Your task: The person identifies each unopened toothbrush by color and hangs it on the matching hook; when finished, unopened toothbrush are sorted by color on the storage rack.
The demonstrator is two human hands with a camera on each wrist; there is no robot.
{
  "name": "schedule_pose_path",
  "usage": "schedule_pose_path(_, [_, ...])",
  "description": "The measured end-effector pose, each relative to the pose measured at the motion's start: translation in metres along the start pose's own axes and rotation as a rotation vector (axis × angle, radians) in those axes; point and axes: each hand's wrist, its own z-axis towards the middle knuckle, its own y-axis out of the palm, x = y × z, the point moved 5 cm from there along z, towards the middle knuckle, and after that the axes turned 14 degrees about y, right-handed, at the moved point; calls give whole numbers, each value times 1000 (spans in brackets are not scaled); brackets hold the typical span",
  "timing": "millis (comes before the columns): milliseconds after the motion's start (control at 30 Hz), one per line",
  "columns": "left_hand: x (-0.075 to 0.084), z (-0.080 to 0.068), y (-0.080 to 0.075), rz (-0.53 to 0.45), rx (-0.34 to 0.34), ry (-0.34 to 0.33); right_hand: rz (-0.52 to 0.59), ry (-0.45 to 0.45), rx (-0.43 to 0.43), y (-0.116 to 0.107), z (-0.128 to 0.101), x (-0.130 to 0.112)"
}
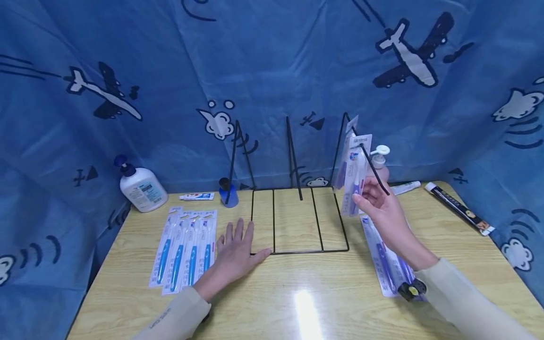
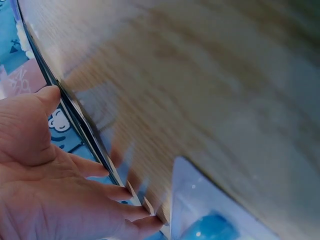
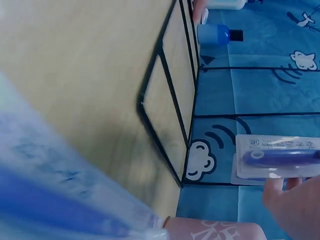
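1. Nearest you, the pale tabletop point(image 1: 297, 293) carries everything, with your two sleeved forearms crossing its near edge; keep both elbows low so the wrists stay steady.
2. Your left hand point(image 1: 235, 252) lies flat, fingers straight and spread, holding nothing. Its fingertips reach the near left corner of the black wire rack point(image 1: 297, 219). Press down there so that the base cannot skid.
3. Your right hand point(image 1: 380, 208) is raised beside the rack's right upright prong point(image 1: 374, 167). Its thumb and fingers point(image 1: 361, 200) pinch the lower part of a purple packaged toothbrush point(image 1: 356, 174), which hangs upright in the air against that prong and is not resting on the tabletop.
4. In the right wrist view the same toothbrush pack point(image 3: 280, 160) shows just past your fingertip, with the rack base beyond it. I cannot tell from any view whether the card's hang hole is already over the wire.
5. Judge the hole against the prong tip before you push. Hold the card by its edge, as you do now, so your fingers do not cover the hole.
6. More purple packs point(image 1: 384, 259) lie flat beneath your right wrist, and a fan of blue packaged toothbrushes point(image 1: 187, 248) lies just left of your left hand. Lift clear of both.
7. A pump bottle point(image 1: 142, 186) stands at the far left, well apart.
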Motion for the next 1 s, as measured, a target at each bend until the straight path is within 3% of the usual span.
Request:
schedule_pose_path(233, [-6,0,10,-4,-6,-13,62,-50,66,7,33,2])
schedule_pose_path(467, [-15,3,15,23,11,-10,58,-56,106,10,45,-5])
schedule_pose_path(800, [-12,-1,12,25,13,-15,40,-159,137,-2,25,-34])
schedule_pose_path(1000, [-11,1,13,21,16,-1,116,-131,104,-30,-4,-42])
